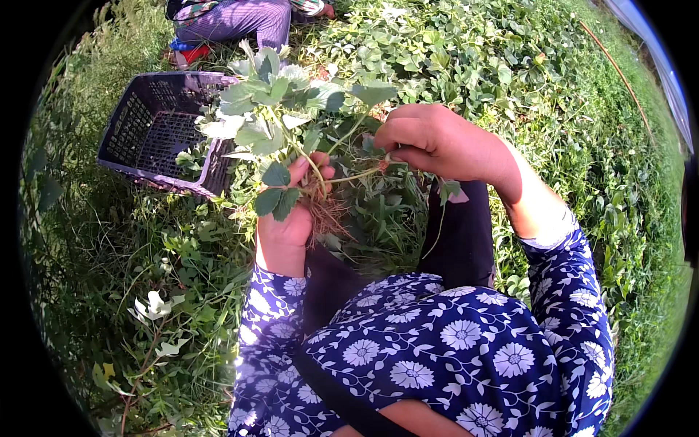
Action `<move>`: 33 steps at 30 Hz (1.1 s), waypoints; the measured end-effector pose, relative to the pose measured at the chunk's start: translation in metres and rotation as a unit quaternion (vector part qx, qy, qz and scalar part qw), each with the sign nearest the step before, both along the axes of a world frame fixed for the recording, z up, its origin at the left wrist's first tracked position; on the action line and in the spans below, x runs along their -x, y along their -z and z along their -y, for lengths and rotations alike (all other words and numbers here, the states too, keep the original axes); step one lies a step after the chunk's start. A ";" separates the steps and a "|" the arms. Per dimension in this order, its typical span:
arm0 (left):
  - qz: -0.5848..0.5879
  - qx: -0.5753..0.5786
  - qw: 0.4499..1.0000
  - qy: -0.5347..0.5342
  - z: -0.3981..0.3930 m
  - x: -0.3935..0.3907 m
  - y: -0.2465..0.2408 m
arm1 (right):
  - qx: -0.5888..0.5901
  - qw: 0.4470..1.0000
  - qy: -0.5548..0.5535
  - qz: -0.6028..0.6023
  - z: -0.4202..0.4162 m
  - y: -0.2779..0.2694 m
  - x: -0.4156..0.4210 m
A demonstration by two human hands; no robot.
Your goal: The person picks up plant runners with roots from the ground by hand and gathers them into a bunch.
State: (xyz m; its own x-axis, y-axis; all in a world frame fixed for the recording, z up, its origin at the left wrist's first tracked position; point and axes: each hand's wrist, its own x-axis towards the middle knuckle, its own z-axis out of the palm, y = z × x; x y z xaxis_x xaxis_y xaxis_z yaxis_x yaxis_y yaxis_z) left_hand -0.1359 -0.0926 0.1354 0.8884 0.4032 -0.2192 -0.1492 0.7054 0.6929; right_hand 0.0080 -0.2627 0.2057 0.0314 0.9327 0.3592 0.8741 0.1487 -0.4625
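My left hand (284,232) grips a leafy strawberry plant (265,93) near its base. Its bare, brownish roots (327,216) hang loose beside my wrist, and the green leaves fan out above my fingers. From the base a thin stem (355,176) runs sideways to my right hand (437,145). There, thumb and fingers pinch its end, where a small reddish bit (383,164) shows. A thin green strand with a leaf (449,190) dangles below the right hand, in front of my dark trouser leg. The left fingers are partly hidden by stems and leaves.
A dark purple plastic crate (164,139) stands to the left, with a few leaves in it. Beyond it a person's bent leg (235,24) shows. Low strawberry foliage (426,49) covers the ground ahead and right. A thin curved rod (617,65) and plastic sheeting (655,49) lie far right.
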 end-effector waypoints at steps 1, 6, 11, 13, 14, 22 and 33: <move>-0.003 -0.009 1.000 0.020 -0.002 -0.005 -0.005 | 0.031 0.999 -0.031 0.013 -0.005 -0.004 0.001; -0.066 -0.024 0.991 0.110 0.002 -0.010 -0.006 | 0.158 0.981 -0.107 0.033 -0.022 -0.006 0.009; -0.003 -0.034 0.997 0.066 -0.034 0.013 0.019 | 0.192 0.970 -0.093 0.113 -0.024 -0.041 0.011; 0.158 0.207 0.930 0.260 -0.051 0.021 0.026 | 0.191 0.977 -0.094 0.022 -0.019 -0.041 0.004; 0.186 0.221 0.912 0.291 -0.051 0.021 0.028 | 0.190 0.977 -0.097 0.011 -0.019 -0.040 0.003; -0.031 -0.013 0.985 0.172 0.030 0.012 -0.008 | 0.203 0.966 -0.158 0.033 -0.052 -0.017 0.029; -0.019 0.135 0.985 0.104 0.013 0.012 0.021 | -0.142 0.971 0.176 -0.076 0.013 -0.021 0.027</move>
State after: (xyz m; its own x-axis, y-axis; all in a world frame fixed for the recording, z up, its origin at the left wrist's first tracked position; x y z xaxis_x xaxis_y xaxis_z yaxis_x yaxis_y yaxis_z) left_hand -0.1477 -0.1058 0.1144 0.9346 0.1349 -0.3292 0.0414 0.8778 0.4773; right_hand -0.0194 -0.2760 0.2272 0.4032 0.7190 0.5661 0.8189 -0.0073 -0.5739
